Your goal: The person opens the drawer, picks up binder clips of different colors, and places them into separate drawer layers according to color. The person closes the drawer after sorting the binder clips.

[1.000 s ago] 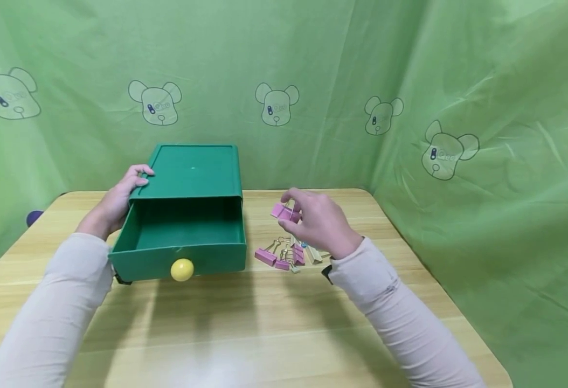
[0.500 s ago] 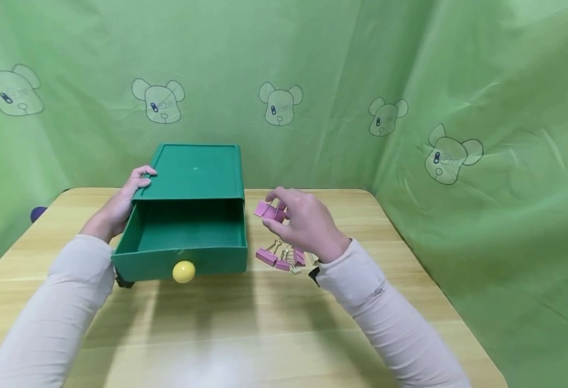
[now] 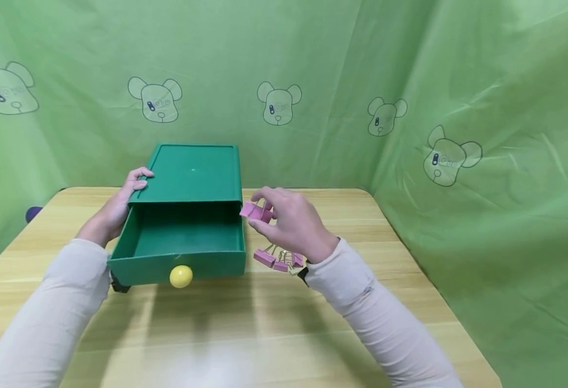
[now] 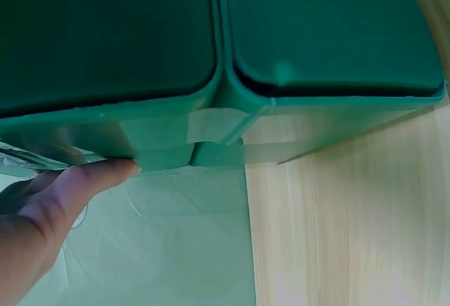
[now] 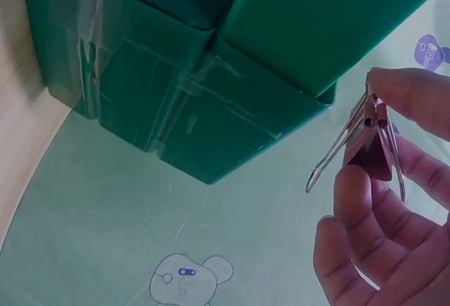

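Note:
A green drawer box [image 3: 194, 172] stands on the table with its drawer [image 3: 216, 264] pulled out toward me, a yellow round knob [image 3: 181, 276] on the front. My left hand [image 3: 119, 202] rests against the box's left side, fingertips over the top edge; in the left wrist view a straight finger [image 4: 105, 172] touches the green wall. My right hand [image 3: 291, 221] pinches a pink binder clip [image 3: 256, 211] between thumb and fingers, just right of the drawer opening. The right wrist view shows this clip's wire handles [image 5: 327, 162] spread apart.
Several more binder clips, pink ones [image 3: 264, 257] among them, lie on the wooden table [image 3: 274, 334] below my right hand, partly hidden by it. Transparent tape [image 5: 190, 77] runs across the box's side. A green curtain [image 3: 323, 134] hangs behind and to the right.
My right hand has carried the pink binder clip left, from above the clip pile to beside the drawer box. My left hand has stayed on the box.

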{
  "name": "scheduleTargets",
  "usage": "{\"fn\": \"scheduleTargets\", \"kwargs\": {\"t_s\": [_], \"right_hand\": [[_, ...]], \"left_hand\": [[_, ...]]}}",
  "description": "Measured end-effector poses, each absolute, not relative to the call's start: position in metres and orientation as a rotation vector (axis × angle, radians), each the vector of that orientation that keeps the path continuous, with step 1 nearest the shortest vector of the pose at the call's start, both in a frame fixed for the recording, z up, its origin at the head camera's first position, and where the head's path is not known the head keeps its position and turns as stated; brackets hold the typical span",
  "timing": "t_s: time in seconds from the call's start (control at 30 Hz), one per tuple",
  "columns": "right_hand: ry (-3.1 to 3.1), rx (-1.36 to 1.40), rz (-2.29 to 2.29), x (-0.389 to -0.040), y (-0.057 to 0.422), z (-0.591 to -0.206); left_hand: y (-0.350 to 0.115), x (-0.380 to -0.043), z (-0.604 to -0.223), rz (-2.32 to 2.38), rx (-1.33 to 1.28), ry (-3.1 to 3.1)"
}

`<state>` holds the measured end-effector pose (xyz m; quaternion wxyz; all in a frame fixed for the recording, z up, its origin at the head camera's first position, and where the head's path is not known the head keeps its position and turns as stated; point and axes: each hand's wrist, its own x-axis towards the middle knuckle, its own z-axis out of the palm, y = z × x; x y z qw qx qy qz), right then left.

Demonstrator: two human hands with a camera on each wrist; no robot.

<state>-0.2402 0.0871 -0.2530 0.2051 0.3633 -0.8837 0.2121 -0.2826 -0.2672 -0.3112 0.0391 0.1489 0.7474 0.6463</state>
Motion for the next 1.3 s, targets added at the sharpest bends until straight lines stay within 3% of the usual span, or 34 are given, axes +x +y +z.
{"fn": "scheduleTargets", "kwargs": {"t_s": [1.3], "right_hand": [[-2.383,1.253,0.728,-0.241,0.049,-0.248]], "left_hand": [[-0.268,-0.285,-0.313,2.007,0.451,2.273]]}}
